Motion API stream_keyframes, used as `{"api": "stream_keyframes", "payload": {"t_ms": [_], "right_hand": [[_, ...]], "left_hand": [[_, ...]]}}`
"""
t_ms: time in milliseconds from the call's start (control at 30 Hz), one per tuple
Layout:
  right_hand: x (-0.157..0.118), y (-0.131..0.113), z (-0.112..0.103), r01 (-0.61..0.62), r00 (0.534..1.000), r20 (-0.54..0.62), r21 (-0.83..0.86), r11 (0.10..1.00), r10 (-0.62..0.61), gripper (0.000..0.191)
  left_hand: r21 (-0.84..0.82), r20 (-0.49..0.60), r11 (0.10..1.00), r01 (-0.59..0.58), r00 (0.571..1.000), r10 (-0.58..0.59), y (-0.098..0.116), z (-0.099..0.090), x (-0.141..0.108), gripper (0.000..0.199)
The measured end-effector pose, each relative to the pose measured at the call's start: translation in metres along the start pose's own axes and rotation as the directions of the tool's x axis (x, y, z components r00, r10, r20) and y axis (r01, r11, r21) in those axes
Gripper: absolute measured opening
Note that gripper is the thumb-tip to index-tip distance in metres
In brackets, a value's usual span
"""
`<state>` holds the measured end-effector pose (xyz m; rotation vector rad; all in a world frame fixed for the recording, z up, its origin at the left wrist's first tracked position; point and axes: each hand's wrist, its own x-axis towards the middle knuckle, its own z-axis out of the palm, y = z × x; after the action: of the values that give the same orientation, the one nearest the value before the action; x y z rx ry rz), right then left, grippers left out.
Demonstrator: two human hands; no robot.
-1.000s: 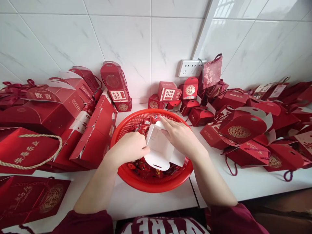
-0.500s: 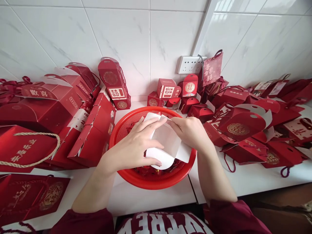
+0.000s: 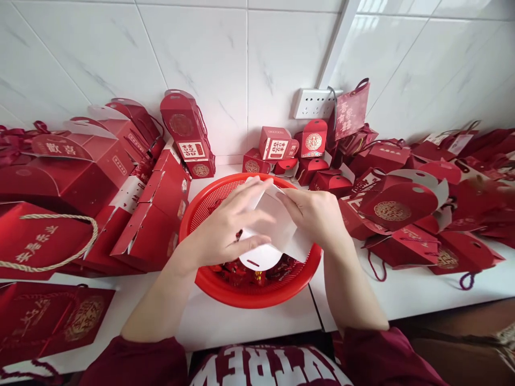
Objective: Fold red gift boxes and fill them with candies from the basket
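Above the basket is an unfolded paper gift box, its white inside facing me. One rounded flap with a slot points towards me. On its left side is my left hand, fingers reaching along the far edge and thumb by the slotted flap; the index finger is blurred. My right hand pinches the box at its far right edge, thumb on the inside. Beneath lies a red perforated plastic basket with red-wrapped pieces in it, partly hidden by the box and hands.
Folded red gift boxes crowd the left, with a rope-handled bag in front. Small boxes stand by the tiled wall under a socket strip. More red boxes are piled on the right of the white counter.
The box has tilted and turned slightly, and the slot in its near flap now shows. My left fingers have shifted along its left side. My right hand keeps its grip.
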<state>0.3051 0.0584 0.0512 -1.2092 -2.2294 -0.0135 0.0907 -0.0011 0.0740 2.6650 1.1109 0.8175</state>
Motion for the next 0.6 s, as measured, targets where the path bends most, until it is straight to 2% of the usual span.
{"api": "stream_keyframes", "payload": {"t_ms": [67,100,167,200,267,300,333,400,433,500,600], "right_hand": [[0.000,-0.004,0.004,0.017,0.999,-0.031,-0.014,1.000,-0.018,0.034],[0.000,-0.006,0.005,0.035,0.999,-0.033,0.013,0.999,-0.034,0.032],[0.001,-0.010,0.002,0.072,0.997,-0.018,0.125,0.990,-0.071,0.033],[0.001,-0.010,-0.001,0.086,0.996,-0.011,0.197,0.977,-0.086,0.035],[0.002,-0.007,-0.007,0.091,0.996,-0.028,0.324,0.942,-0.087,0.038],[0.003,-0.004,-0.011,0.082,0.996,-0.050,0.360,0.929,-0.068,0.038],[0.002,-0.001,-0.013,0.066,0.996,-0.075,0.376,0.924,-0.040,0.036],[0.001,0.008,-0.018,0.014,0.995,-0.096,0.367,0.930,0.023,0.033],[0.000,0.012,-0.019,-0.015,0.996,-0.072,0.352,0.936,0.043,0.031],[-0.003,0.018,-0.022,-0.070,0.998,0.023,0.315,0.947,0.066,0.028],[-0.007,0.023,-0.025,-0.123,0.985,0.151,0.267,0.956,0.084,0.026]], "left_hand": [[0.008,-0.133,0.989,0.147,0.980,-0.145,0.000,0.003,0.001,0.051],[0.017,-0.202,0.974,0.227,0.955,-0.219,-0.001,0.004,0.001,0.058],[0.017,-0.293,0.927,0.374,0.889,-0.353,-0.008,0.001,-0.001,0.060],[0.002,-0.301,0.895,0.445,0.854,-0.424,-0.014,-0.001,-0.003,0.058],[-0.069,-0.256,0.801,0.595,0.765,-0.591,-0.034,-0.008,-0.008,0.056],[-0.130,-0.221,0.733,0.667,0.701,-0.678,-0.046,-0.010,-0.012,0.056],[-0.197,-0.170,0.667,0.719,0.645,-0.745,-0.059,-0.013,-0.015,0.057],[-0.309,-0.074,0.552,0.774,0.559,-0.826,-0.083,-0.014,-0.022,0.054],[-0.345,-0.027,0.512,0.786,0.538,-0.843,-0.093,-0.014,-0.025,0.053],[-0.386,0.041,0.480,0.788,0.534,-0.845,-0.105,-0.011,-0.028,0.055],[-0.400,-0.016,0.497,0.770,0.536,-0.844,-0.109,-0.007,-0.026,0.059]]}}
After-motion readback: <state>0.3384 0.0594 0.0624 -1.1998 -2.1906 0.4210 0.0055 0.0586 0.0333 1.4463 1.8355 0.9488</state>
